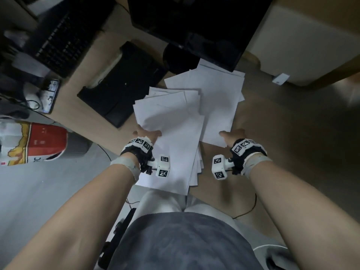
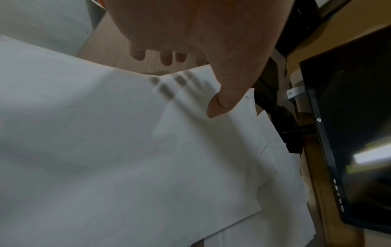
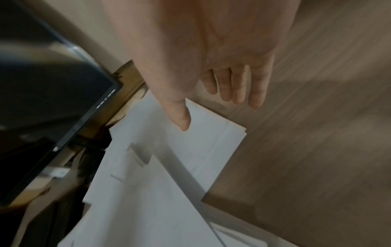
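Note:
Several loose white paper sheets point(image 1: 175, 117) lie fanned over a wooden desk point(image 1: 282, 133), with a second overlapping batch point(image 1: 218, 98) to the right. My left hand point(image 1: 148, 134) pinches the near-left edge of the left batch. Its thumb point(image 2: 217, 107) lies on top of the paper point(image 2: 105, 150), and its fingers show as dark shapes underneath. My right hand point(image 1: 231, 136) is at the near corner of the right batch. Its thumb point(image 3: 183, 120) lies over the paper point(image 3: 201, 142). Its fingers point(image 3: 239, 86) are straight, over bare desk beyond the sheet's edge.
A dark monitor point(image 1: 194, 22) stands just behind the papers. To the left lie a black tray point(image 1: 124, 82), a keyboard point(image 1: 60, 41) and a phone point(image 1: 50, 94). A white box point(image 1: 302, 45) and a small card point(image 1: 280, 78) sit at the back right. A red-and-white bag point(image 1: 39, 143) hangs off the desk's left.

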A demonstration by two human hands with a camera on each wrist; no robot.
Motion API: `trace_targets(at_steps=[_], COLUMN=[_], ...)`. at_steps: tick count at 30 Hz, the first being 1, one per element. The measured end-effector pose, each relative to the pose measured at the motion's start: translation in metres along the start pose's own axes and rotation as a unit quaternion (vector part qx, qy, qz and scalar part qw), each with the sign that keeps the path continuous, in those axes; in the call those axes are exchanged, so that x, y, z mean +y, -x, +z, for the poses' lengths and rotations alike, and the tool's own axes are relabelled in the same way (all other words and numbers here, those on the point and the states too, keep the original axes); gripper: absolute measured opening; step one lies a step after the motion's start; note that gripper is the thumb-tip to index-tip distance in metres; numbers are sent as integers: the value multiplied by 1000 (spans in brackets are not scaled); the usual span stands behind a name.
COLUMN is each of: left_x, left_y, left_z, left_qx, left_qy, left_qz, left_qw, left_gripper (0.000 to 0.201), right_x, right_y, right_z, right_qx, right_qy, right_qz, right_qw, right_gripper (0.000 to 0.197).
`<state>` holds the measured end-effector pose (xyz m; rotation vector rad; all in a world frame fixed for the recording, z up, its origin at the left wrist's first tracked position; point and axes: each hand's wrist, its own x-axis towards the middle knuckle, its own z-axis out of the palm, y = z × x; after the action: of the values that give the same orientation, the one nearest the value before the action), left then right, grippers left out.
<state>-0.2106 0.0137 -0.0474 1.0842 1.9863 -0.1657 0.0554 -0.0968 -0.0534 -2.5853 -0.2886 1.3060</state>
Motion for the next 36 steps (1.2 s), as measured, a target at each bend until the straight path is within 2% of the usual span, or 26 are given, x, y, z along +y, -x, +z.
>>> trace_targets(at_steps=[2, 5, 7, 8, 10, 13, 15, 19, 24, 27, 28, 31, 32, 35, 36], left_x=[11, 28, 39, 46, 57, 65, 68, 70, 64, 60, 60, 62, 63, 63, 63], left_y=[0, -14, -27, -33, -48, -66, -73, -82, -89, -89, -89, -91, -92, -92, -93], left_z=[3, 8, 13, 13, 12, 11, 9, 5, 3, 4, 4, 5, 5, 5, 5], left_qx=[10, 23, 43, 52, 47, -20, -26, -11, -9, -10, -9, -6, -6, -13, -15], left_qy=[-27, -61, -69, -74, -83, -76, -67, -67, -75, -73, -72, -67, -67, -73, -76], left_qz=[6, 20, 59, 78, 97, 83, 81, 70, 87, 94, 96, 93, 91, 87, 89], left_qw=[1000, 998, 995, 993, 991, 993, 994, 995, 993, 993, 993, 993, 994, 993, 993], left_gripper=[82, 96, 99, 98, 89, 71, 68, 68, 71, 72, 72, 72, 71, 72, 72], right_x=[4, 13, -15, -37, -66, -89, -100, -120, -130, -133, -132, -138, -140, -143, -145], right_y=[-31, -98, -85, -62, -51, -57, -66, -76, -83, -83, -85, -87, -85, -81, -77], right_z=[-1, 17, 14, 7, 4, 3, 1, 1, 9, 18, 21, 26, 24, 13, 8], right_qx=[-18, -32, -43, -41, -36, -29, -19, -1, 12, 7, 10, 55, 73, 111, 101], right_qy=[-12, -27, -56, -69, -57, -65, -89, -94, -129, -130, -137, -167, -157, -98, -102], right_qz=[20, 56, 74, 68, 68, 74, 68, 107, 92, 82, 71, 56, 60, 61, 59], right_qw=[1000, 998, 995, 994, 995, 995, 994, 990, 987, 988, 988, 983, 983, 987, 988], right_gripper=[93, 113, 122, 121, 111, 96, 85, 102, 96, 115, 114, 79, 77, 95, 98])
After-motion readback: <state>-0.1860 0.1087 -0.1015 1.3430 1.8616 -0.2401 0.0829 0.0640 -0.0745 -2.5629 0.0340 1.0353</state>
